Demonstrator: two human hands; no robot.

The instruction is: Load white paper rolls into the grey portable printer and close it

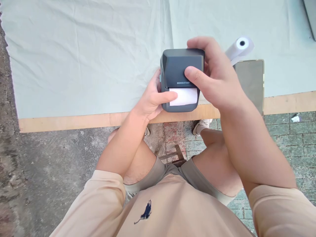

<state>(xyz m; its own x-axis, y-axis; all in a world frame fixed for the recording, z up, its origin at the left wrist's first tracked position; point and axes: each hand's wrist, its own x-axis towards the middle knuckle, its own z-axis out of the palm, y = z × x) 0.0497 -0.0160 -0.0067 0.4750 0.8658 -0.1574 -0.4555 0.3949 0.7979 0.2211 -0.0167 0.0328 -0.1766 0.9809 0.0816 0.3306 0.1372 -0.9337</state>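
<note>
A dark grey label printer marked NIIMBOT is held between both hands above the table's front edge. A strip of white paper comes out of its slot and lies over the lower front. My left hand grips the printer's lower left side, its thumb resting on the paper strip. My right hand wraps around the right side, with the thumb on the lid and a finger over the top corner. The fingers behind the printer are hidden.
A roll of white paper rests at the right on a pale cloth. Near it a phone lies by the wooden table edge. The corner of a grey object shows at the far right. A wooden stool stands below.
</note>
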